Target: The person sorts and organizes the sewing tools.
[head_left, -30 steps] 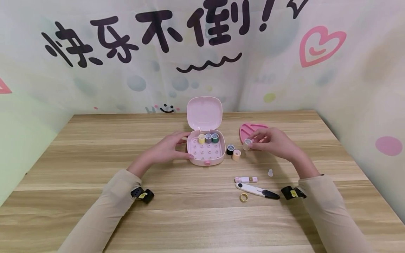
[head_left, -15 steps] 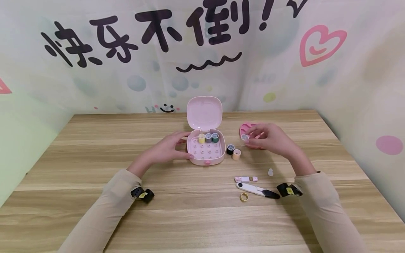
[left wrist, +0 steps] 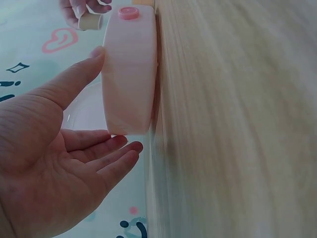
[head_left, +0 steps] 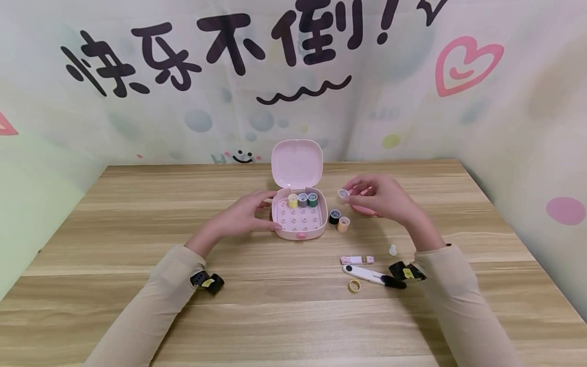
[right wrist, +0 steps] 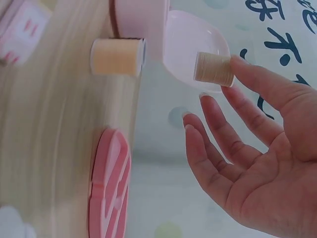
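Note:
A pink box (head_left: 300, 235) with its lid (head_left: 297, 164) raised stands on the table; rows of small pegs cover its floor. Yellow, grey and green thread spools (head_left: 302, 200) sit along its back row. My left hand (head_left: 245, 213) holds the box by its left side, thumb at the front corner and fingers at the back. My right hand (head_left: 382, 196) pinches a beige thread spool (right wrist: 214, 69) between thumb and index finger, in the air right of the box. A black spool (head_left: 335, 217) and a peach spool (head_left: 343, 224) stand below it.
A pink compartmented tray (head_left: 365, 210) lies partly hidden behind the right hand. Nearer the front lie a small white piece (head_left: 393, 250), a pink-and-white strip (head_left: 357, 260), white-and-black thread snips (head_left: 373, 276) and a gold ring (head_left: 354, 286). A printed cloth hangs behind.
My right hand has lifted the beige spool and carried it leftward, toward the box. The left hand stays at the box.

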Tool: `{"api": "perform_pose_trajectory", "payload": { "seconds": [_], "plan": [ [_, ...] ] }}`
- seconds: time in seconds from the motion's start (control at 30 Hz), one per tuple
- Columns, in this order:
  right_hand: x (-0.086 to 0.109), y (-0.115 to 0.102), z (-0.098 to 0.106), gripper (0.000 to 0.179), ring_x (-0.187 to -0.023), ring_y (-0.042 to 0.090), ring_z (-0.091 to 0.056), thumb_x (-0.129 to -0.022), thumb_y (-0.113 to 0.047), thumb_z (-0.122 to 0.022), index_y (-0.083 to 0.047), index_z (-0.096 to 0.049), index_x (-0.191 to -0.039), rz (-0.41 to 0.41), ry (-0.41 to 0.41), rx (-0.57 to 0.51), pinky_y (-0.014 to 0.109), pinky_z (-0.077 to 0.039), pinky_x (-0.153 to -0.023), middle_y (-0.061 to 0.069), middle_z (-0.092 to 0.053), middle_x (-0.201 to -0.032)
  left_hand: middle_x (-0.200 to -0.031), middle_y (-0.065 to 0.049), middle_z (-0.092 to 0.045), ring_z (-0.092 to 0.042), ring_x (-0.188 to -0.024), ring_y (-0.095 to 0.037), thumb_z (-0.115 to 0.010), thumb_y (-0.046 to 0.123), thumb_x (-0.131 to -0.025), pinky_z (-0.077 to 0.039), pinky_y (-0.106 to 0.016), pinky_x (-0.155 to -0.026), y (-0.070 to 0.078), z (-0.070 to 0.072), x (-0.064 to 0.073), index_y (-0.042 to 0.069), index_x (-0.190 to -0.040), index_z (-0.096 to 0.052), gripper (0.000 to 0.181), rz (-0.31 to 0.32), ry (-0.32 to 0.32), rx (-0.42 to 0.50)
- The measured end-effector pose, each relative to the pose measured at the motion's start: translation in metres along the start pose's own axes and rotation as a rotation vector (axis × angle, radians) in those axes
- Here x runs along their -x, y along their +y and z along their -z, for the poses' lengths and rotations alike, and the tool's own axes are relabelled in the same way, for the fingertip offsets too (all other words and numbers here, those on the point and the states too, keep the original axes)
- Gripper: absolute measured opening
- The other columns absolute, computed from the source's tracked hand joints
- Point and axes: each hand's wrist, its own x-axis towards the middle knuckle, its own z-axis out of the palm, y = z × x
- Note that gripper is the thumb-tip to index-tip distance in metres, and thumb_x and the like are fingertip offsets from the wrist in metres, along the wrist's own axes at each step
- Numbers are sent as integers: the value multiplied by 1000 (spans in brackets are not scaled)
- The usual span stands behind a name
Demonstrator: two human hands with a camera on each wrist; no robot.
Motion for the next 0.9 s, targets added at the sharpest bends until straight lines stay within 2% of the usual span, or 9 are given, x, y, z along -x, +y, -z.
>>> {"api": "perform_pose_trajectory", "payload": {
  "seconds": [0.17,0.4,0.57,0.7,0.9],
  "plan": [
    [-4,-8,-4,25,-95,29,-69,-96,-21,-79,-6,-77,-116,-6,7,-8,31,-55,-82,14,-76,-105,-156,-25,-48,-52,-141,-44,-84,21,-92,-47,-54,-119,-1,0,-1,-2,-158,-42,82,-10,5,1],
    [-9,-15,-11,25,-86,30,-65,-95,-20,-80,-6,-78,-115,-36,12,-35,21,-55,-64,11,-74,-98,-155,-27,-48,-53,-140,-46,-83,18,-91,-47,-53,-119,-4,-2,-2,-6,-156,-42,80,-35,11,22],
    [-14,-18,-16,25,-88,25,-65,-94,-22,-81,-7,-78,-114,-41,19,-19,26,-53,-72,10,-75,-99,-156,-27,-48,-53,-141,-45,-84,18,-91,-47,-53,-119,-4,-2,-2,-5,-156,-42,81,-25,9,20],
    [-18,-20,-21,26,-91,28,-66,-95,-23,-80,-7,-78,-115,-48,3,-26,29,-55,-72,11,-74,-101,-155,-26,-49,-53,-141,-44,-84,19,-91,-47,-52,-119,-3,-2,-2,-5,-156,-43,80,-25,13,19],
    [-23,-25,-28,27,-92,26,-68,-95,-22,-80,-6,-78,-117,-37,-17,-74,45,-63,-83,12,-73,-103,-153,-26,-50,-54,-140,-45,-84,17,-91,-47,-53,-118,-3,-1,-2,-5,-155,-44,78,-42,15,31]
  ]
}}
